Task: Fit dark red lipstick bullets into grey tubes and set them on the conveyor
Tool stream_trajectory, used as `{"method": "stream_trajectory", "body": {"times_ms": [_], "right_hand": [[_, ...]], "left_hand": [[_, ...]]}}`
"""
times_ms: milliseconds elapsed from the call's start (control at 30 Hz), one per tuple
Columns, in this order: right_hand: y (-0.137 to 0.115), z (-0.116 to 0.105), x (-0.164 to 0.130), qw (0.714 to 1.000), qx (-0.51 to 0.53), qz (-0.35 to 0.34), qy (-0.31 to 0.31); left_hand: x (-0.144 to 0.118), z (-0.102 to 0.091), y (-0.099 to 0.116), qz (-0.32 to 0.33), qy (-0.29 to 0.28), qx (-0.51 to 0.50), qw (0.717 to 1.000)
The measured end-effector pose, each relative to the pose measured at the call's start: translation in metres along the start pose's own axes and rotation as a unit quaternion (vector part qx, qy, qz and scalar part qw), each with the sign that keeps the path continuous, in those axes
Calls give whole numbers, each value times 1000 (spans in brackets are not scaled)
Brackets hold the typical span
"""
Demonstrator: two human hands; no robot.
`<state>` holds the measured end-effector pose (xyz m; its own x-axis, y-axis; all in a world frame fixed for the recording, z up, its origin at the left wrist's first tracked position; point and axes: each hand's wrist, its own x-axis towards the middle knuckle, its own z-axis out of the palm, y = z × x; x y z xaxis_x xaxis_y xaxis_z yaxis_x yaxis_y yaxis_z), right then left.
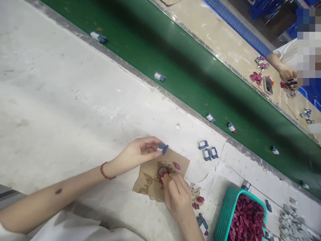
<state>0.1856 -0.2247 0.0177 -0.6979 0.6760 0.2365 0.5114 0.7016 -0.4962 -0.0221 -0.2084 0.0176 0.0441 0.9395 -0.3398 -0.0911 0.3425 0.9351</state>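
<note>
My left hand (142,152) pinches a small blue-grey and white plastic part (162,148) between thumb and fingers, above the far edge of a cardboard sheet (147,189). Over the same sheet, my right hand (177,194) is closed on a small dark red piece (164,174). That piece is at a small round dish (163,171) with a dark rim, and wet brownish stains surround the dish. Another dark red piece (177,165) lies on the cardboard to the right. My right fingers partly hide the piece they hold.
A green conveyor belt (130,43) carries several blue-and-white parts. Three similar parts (207,154) lie on the white table. At lower right stand a teal basket (223,207) of dark red pieces and a pile of grey parts (292,217). Across the belt, another person's hands (288,73) handle parts.
</note>
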Motion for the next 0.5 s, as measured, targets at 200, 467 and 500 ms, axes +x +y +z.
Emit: {"method": "stream_trajectory", "body": {"times_ms": [200, 467, 500], "right_hand": [[-1, 3, 5, 1000, -11, 4, 8], [2, -6, 1, 925, 278, 230, 119], [2, -6, 0, 910, 301, 253, 135]], "left_hand": [[-2, 2, -5, -43, -15, -50, 998], [-3, 7, 0, -100, -50, -163, 980], [-3, 8, 0, -108, -47, -182, 976]]}}
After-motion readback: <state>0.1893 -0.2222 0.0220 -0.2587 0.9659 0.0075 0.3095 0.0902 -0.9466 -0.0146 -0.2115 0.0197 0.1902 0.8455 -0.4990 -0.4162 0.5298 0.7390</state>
